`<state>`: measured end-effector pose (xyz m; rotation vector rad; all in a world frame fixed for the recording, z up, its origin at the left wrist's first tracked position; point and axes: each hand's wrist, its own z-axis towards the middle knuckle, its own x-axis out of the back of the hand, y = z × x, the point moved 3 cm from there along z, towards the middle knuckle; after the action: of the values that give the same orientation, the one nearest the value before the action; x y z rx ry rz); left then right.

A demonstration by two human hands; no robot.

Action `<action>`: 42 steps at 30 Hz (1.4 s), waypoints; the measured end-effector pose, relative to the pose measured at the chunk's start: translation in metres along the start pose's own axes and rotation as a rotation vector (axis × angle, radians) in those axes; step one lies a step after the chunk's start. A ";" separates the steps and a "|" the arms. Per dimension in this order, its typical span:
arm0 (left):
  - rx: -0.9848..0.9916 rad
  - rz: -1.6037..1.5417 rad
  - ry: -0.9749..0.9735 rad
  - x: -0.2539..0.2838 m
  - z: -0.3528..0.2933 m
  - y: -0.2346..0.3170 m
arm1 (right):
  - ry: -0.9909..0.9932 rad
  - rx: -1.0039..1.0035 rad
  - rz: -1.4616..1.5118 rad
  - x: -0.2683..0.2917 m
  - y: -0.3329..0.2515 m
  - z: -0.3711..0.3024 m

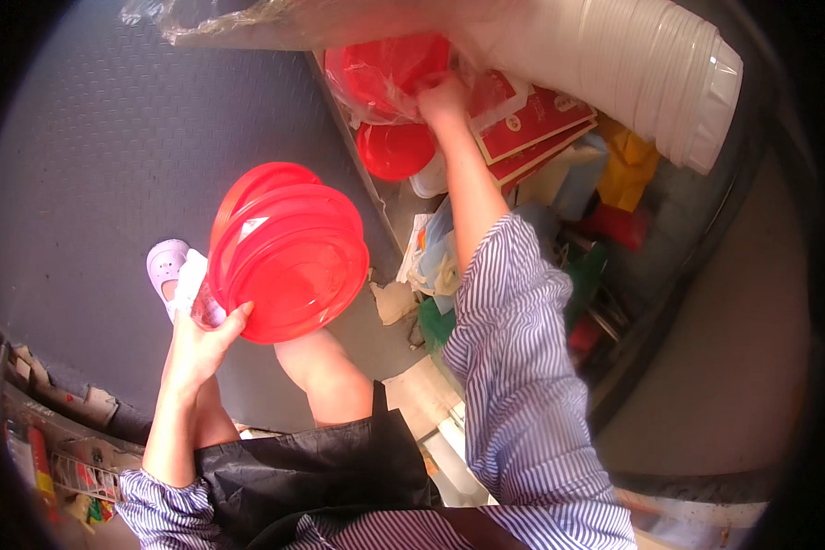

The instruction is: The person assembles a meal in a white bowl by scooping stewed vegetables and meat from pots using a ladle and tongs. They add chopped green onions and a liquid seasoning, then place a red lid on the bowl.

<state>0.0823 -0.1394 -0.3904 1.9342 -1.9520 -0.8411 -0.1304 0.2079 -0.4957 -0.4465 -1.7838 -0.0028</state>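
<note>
My left hand point(202, 346) is closed on several round red plastic lids point(293, 280), its thumb over the rim of the front one. A crumpled white piece point(190, 282), perhaps paper or plastic, shows beside the lids just above that hand. At the upper middle, my right hand point(445, 99) reaches to a clear plastic bag point(362, 92) with red round pieces inside. Its fingers are partly hidden in the wrinkled film and appear closed on it. Just below lies another red round lid point(396, 151).
A long stack of white plastic tubs point(651, 78) in clear wrap slants across the upper right. Red flat boxes point(536, 128) and an orange bag point(626, 165) lie beneath it. Torn cardboard point(422, 396) is near my knee. Dark textured floor point(137, 119) spreads to the left.
</note>
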 end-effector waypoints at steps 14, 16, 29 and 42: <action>0.023 0.001 0.016 -0.004 -0.009 -0.007 | 0.004 0.540 -0.132 -0.010 -0.052 -0.048; 0.025 -0.028 0.009 -0.001 -0.008 -0.010 | 0.045 0.566 -0.128 -0.007 -0.053 -0.054; -0.112 0.057 0.006 -0.013 0.025 0.019 | 0.588 -0.078 0.424 0.143 -0.014 -0.073; -0.285 -0.332 -0.059 -0.094 0.195 0.064 | 0.375 -0.338 1.251 0.205 -0.045 -0.158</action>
<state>-0.0736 -0.0096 -0.4903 2.1013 -1.4589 -1.2014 -0.0349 0.1900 -0.2514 -1.6198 -0.9017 0.4582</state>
